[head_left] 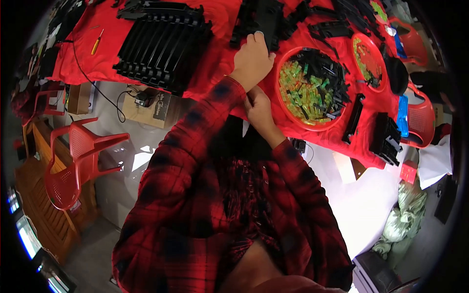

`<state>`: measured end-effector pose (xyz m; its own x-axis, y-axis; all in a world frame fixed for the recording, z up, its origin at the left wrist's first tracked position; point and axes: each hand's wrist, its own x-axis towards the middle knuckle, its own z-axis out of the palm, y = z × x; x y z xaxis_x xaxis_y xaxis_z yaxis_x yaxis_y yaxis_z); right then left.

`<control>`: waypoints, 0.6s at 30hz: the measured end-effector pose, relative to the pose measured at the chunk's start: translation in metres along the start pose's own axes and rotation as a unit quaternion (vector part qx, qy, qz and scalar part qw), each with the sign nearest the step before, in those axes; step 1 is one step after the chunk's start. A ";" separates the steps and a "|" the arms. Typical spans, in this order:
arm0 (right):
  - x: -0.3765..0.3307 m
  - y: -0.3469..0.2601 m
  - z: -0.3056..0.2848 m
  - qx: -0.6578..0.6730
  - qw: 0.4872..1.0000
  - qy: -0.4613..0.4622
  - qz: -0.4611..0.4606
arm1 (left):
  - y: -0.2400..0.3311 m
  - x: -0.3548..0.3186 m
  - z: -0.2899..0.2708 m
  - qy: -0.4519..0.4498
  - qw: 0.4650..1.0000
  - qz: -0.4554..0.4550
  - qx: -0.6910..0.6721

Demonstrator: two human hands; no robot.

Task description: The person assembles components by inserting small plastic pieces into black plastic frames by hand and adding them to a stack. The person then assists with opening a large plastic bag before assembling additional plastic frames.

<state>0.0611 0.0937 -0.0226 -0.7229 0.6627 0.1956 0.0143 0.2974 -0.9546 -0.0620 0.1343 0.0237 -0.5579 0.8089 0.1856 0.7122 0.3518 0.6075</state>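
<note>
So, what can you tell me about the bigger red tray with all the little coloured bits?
The bigger red tray is round, looks like plastic and has a raised rim. It sits on the red cloth, to the right of the right hand, which does not appear to touch it. Small, see-through-looking green, yellow and orange pieces cover mostly its left and lower parts; black pieces heap toward the upper right, some reaching the rim.

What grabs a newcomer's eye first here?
The bright red cloth across the top, with a red basin of yellow-green pieces to the right of the hands. Left of them sits a row of ribbed black parts. Centre: left hand at a black piece, right hand below.
</note>
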 end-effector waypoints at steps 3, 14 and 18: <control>-0.003 -0.006 -0.002 -0.045 0.998 0.014 -0.042 | -0.007 -0.003 0.004 0.010 1.000 0.004 -0.014; -0.009 -0.022 -0.034 0.100 0.982 -0.012 0.159 | -0.053 -0.113 -0.029 0.072 0.974 -0.038 -0.211; -0.004 -0.019 -0.037 0.190 0.957 0.006 0.220 | -0.059 -0.145 -0.030 0.061 0.961 -0.058 -0.265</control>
<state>0.0888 0.1108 0.0028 -0.6969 0.6745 -0.2435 0.0614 -0.2822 -0.9574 -0.0361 -0.0175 -0.0164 -0.6892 0.7059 0.1635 0.3441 0.1203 0.9312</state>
